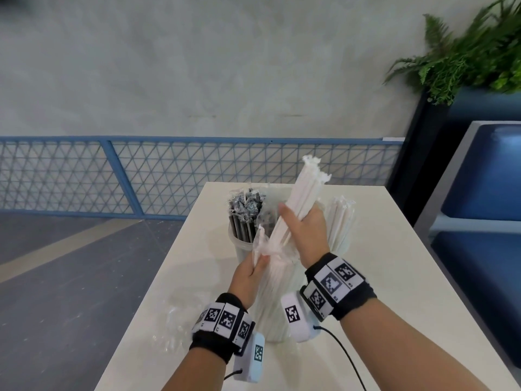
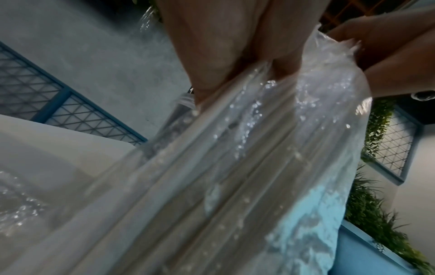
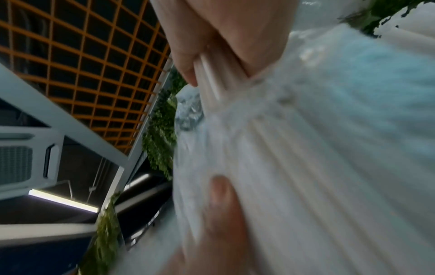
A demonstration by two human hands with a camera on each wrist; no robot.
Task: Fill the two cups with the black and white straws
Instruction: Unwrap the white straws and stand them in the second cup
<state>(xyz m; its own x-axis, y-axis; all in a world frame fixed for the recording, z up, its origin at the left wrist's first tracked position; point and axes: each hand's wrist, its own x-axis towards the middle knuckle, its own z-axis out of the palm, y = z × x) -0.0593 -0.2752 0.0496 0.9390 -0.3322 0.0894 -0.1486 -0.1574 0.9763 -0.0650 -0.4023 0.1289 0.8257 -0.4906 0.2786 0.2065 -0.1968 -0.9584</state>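
Observation:
A bundle of white straws rises tilted out of a clear plastic bag that stands on the table. My right hand grips the bundle around its middle. My left hand pinches the bag's crumpled open edge. A white cup at the back holds several wrapped black straws. More white straws stand behind my right hand; their cup is hidden. In the left wrist view the bag fills the frame, and in the right wrist view the white straws do.
The cream table drops off at its left edge near my left arm. An empty clear wrapper lies on it at the near left. Blue seats and a fern stand to the right, a blue mesh railing behind.

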